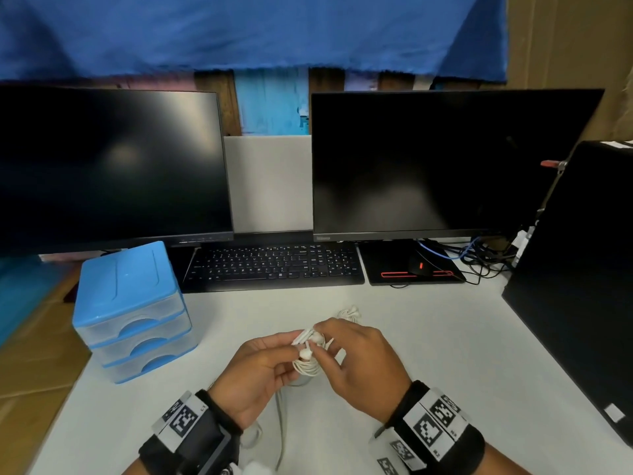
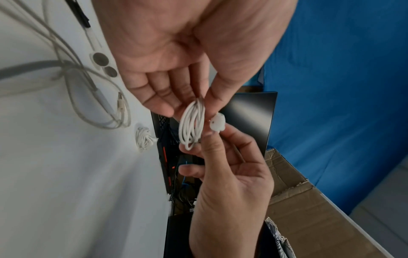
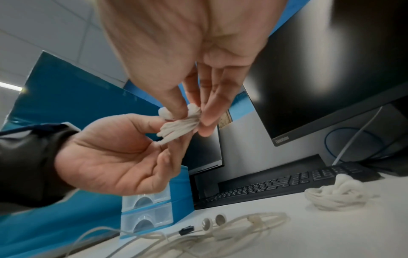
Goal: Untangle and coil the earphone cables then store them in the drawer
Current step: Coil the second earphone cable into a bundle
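**Holding a coiled earphone between both hands**

Hovering above the white desk [image 1: 428, 354], the coiled white earphone [image 1: 307, 365] sits between the two hands in front of the keyboard [image 1: 274, 265]. The left hand [image 1: 255, 378] pinches one side of the coil between thumb and fingers, while the right hand [image 1: 356, 366] pinches the top, where the earbuds [image 1: 306, 353] stick out. The cable is wound into a small oval bundle of several loops.

A second coiled earphone [image 3: 335, 194] lies on the desk, just beyond the hands. A loose, uncoiled earphone [image 3: 212, 228] sprawls on the desk below the wrists. The blue drawer unit [image 1: 132, 310] stands to the left, its three drawers closed.
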